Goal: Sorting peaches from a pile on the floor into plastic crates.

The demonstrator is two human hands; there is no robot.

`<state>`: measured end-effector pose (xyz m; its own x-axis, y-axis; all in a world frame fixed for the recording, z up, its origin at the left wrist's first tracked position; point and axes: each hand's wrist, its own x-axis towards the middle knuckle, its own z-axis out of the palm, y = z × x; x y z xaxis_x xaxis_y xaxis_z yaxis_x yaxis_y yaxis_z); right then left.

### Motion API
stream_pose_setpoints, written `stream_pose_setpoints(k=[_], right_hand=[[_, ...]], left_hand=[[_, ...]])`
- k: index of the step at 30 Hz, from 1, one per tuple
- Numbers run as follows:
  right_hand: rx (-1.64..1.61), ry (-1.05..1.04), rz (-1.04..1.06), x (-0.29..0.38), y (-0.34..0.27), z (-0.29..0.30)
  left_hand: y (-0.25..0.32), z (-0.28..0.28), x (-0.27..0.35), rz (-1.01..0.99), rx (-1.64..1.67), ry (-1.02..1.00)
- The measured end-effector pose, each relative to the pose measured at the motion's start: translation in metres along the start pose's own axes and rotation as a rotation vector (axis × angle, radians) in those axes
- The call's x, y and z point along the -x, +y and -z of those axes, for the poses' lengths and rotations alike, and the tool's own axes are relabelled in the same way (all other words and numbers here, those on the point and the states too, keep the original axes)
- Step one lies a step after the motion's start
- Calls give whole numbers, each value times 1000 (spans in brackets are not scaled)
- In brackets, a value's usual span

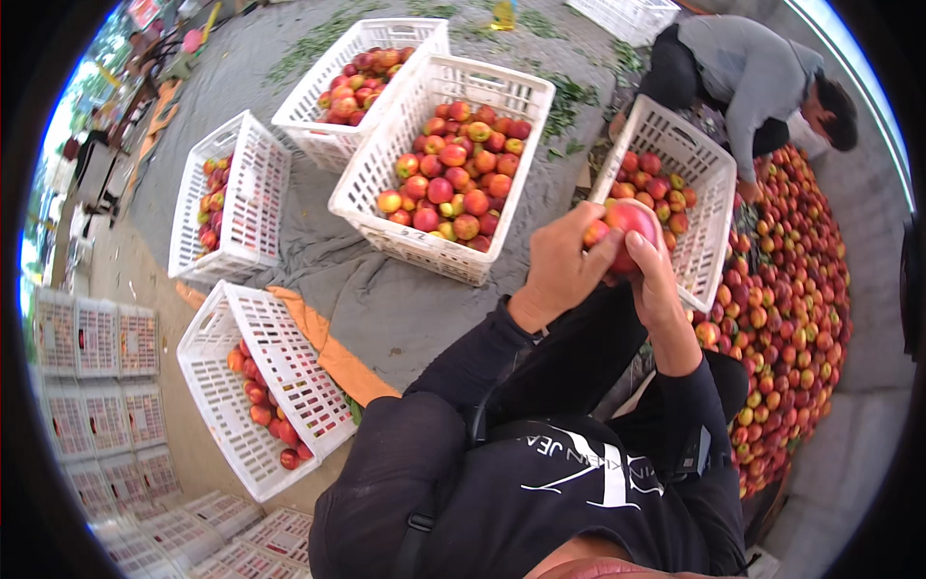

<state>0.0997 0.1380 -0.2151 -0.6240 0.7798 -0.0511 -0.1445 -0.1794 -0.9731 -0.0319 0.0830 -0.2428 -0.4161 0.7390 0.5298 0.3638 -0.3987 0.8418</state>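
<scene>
A large red nectarine (631, 230) is held between both my hands, over the near edge of a white plastic crate (705, 253) partly filled with nectarines. My left hand (568, 257) grips the fruit from the left, its fingers curled and its thumb on the near side. From the right, my right hand (657, 279) holds it, thumb across its face and the other fingers mostly hidden. A smaller yellow-red fruit (595, 233) shows beside my left fingers; whether it is held or lies behind them, I cannot tell. Loose nectarines (778, 326) form a large pile at the right.
More white crates with nectarines stand ahead (524, 166), behind that one (289, 116), and at the left (253, 210) and lower left (304, 391). A co-worker (752, 72) bends over the pile. Stacked crates (101, 405) line the far left. Grey cloth (376, 311) covers the ground.
</scene>
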Motion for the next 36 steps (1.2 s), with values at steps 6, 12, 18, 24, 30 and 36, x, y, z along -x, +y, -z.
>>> stream_pose_setpoints(k=[6,12,18,24,30,36], right_hand=[[267,-7,-46,3,-23,22],[213,383,75,60,-32,114],[472,1117,287,198,-5,194],[401,1597,37,386,101,255],[-100,1949,-100,539,197,221],[-436,1960,-362,556,302,240]], left_hand=[[-78,31,-10,918,1046,122],[-180,147,-162,558,1091,197],[-166,102,-252,671,942,58],[-78,-98,-193,631,900,-922],[49,-240,-101,479,632,-1386],[75,-348,-7,523,385,-1588]])
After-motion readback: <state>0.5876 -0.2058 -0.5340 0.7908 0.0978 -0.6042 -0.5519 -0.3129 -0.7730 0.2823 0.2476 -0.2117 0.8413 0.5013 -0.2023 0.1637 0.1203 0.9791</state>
